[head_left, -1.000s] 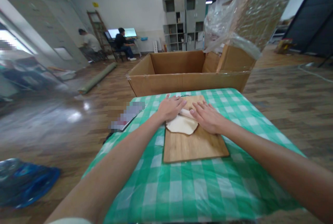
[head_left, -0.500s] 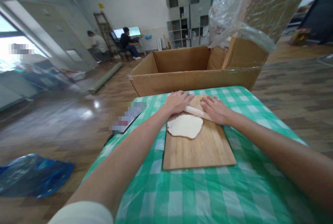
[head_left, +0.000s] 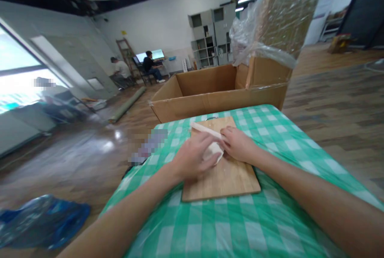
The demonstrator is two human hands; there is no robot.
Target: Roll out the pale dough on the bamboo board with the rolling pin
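Leaving the rolling pin (head_left: 206, 129), your left hand (head_left: 192, 156) now spreads over the dough (head_left: 213, 151) beneath it, grip unclear; your right hand (head_left: 238, 143) is clamped on the pin's end, so rolling seems paused.

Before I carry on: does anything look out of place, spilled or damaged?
One thing: a blue plastic bag lies crumpled on the floor left of the table, perhaps stray litter. No spill or damage shows on the wooden board; the rolling pin lies slantwise across its far part. The left hand hides much of the dough.
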